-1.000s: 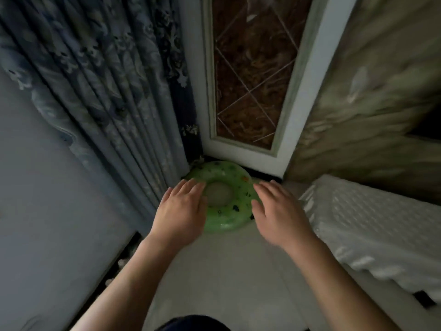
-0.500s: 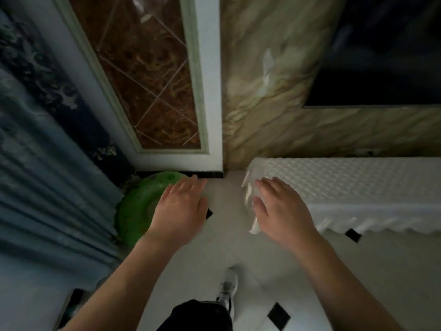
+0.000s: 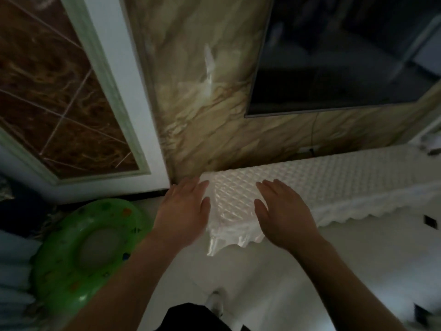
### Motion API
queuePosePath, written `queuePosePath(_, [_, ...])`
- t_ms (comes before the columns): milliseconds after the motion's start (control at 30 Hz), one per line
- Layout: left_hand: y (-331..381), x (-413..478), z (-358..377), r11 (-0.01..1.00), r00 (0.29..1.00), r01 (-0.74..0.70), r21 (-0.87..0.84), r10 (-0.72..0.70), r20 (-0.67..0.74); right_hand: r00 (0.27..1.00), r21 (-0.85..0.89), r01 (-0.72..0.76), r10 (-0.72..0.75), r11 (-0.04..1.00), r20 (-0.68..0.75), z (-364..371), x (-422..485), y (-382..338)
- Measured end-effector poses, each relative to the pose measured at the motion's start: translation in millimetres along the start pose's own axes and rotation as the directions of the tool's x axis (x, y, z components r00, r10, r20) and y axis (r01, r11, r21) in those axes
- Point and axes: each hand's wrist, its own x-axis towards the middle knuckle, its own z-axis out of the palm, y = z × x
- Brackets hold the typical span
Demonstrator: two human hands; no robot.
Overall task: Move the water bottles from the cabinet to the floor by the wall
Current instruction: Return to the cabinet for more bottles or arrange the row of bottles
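Note:
No water bottle shows in the head view. A low cabinet (image 3: 346,177) under a white quilted cover with a scalloped hem stands against the marbled wall (image 3: 214,91). My left hand (image 3: 182,211) hovers over the cabinet's left end, palm down, fingers spread, holding nothing. My right hand (image 3: 282,211) floats above the cover a little further right, also flat and empty. The cabinet's front and inside are hidden by the cover.
A green inflatable swim ring (image 3: 88,247) lies on the pale floor (image 3: 298,271) at the left, below a white-framed brown panel (image 3: 59,91). A dark wall-mounted screen (image 3: 346,56) hangs above the cabinet. Blue curtain folds (image 3: 12,271) fill the left edge. My shoe (image 3: 214,302) is near the bottom.
The view has swung right from the curtain and swim ring to the cabinet. Both hands, once over the ring, now hover above the cabinet's left end, still empty.

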Motion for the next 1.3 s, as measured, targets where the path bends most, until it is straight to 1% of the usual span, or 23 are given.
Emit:
queuePosePath(67, [5.8, 27.5, 1.1, 1.0, 0.999, -0.029, 0.011, 0.029, 0.023, 1.0, 0.006, -0.014, 0.014, 1.0, -0.024, -4.6, 18.9, 12.0])
queuePosePath(200, [13.2, 66.6, 1.4, 0.997, 0.997, -0.08, 0.005, 0.08, 0.022, 0.999, 0.024, -0.038, 0.039, 0.999, -0.036, -11.6, 48.3, 28.4])
queuePosePath(333, [20.6, 90.9, 3.6, 0.998, 0.998, -0.062, -0.012, 0.062, 0.012, 1.0, -0.016, -0.01, 0.01, 1.0, 0.006, -15.2, 66.4, 43.5])
queuePosePath(400, [27.1, 98.0, 5.5, 0.999, 0.999, -0.05, -0.01, 0.05, 0.015, 1.0, -0.037, 0.01, -0.01, 0.999, 0.0, -16.9, 73.5, 54.2])
queuePosePath(500, [40.1, 107.0, 12.6, 0.998, 0.998, -0.054, 0.022, 0.053, 0.038, 1.0, -0.028, 0.013, -0.014, 1.0, -0.025, -20.6, 83.0, 74.1])
queuePosePath(667, [76.5, 125.8, 25.4, 0.997, 0.999, -0.038, 0.06, 0.036, 0.035, 1.0, -0.007, 0.026, -0.026, 1.0, -0.008, -26.6, 94.8, 120.0])
queuePosePath(800, [119.6, 143.4, 41.4, 0.998, 1.0, -0.018, 0.063, 0.019, -0.006, 0.999, 0.013, 0.054, -0.054, 0.998, -0.009, -31.7, 103.7, 172.2])
queuePosePath(1000, [206.9, 172.4, 72.4, 0.997, 0.999, 0.05, 0.051, -0.049, -0.011, 0.993, 0.036, 0.119, -0.118, 0.992, -0.02, -47.4, 107.6, 271.1])
queuePosePath(1167, [281.5, 199.1, 98.7, 0.993, 0.994, 0.111, 0.038, -0.111, -0.015, 0.993, 0.028, 0.119, -0.118, 0.993, -0.017, -70.3, 104.9, 363.8])
queuePosePath(1300, [334.1, 217.1, 117.7, 0.994, 0.994, 0.106, 0.039, -0.106, 0.0, 0.994, 0.02, 0.109, -0.109, 0.994, -0.004, -81.9, 100.8, 423.1])
